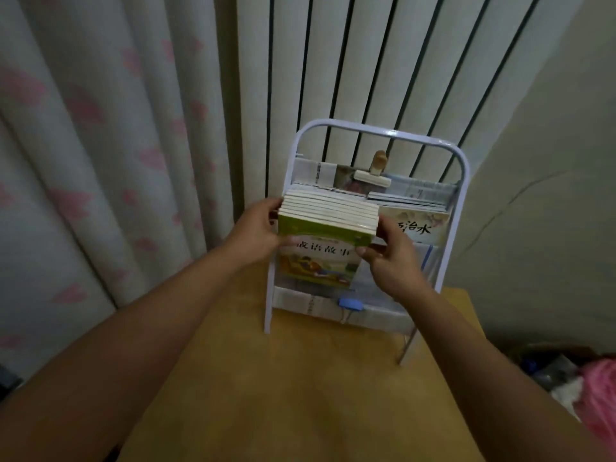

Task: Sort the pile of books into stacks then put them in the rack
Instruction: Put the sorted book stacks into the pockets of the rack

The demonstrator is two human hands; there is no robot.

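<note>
Wooden table [300,378]: two hands [256,231] [388,258] grip roughly ten books [328,216]

Rack's [463,181] lower shelf behind books [328,215]

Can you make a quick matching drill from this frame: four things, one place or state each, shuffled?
Things:
1. green-covered stack of books
2. blue clip
3. wooden clip
4. left hand

Places/states:
A. top tier of the rack
B. bottom rail
C. gripping the stack's left edge
D. held between both hands

Pairs: 1-D, 2-B, 3-A, 4-C
</note>
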